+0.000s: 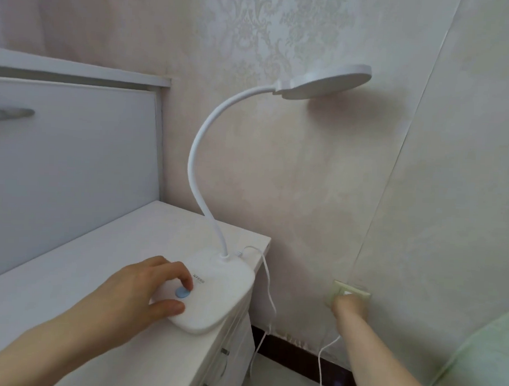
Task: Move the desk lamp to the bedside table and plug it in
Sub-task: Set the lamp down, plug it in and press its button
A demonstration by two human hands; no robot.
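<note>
I'm in a home bedroom: damask wallpaper [269, 24] on the walls, a white bedside table [69, 260] with drawers against a white headboard [74, 155], and green bedding [485, 354] at my right.

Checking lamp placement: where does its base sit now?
In the head view, the lamp base sits at the bedside table's right front corner, under the left hand.
</note>
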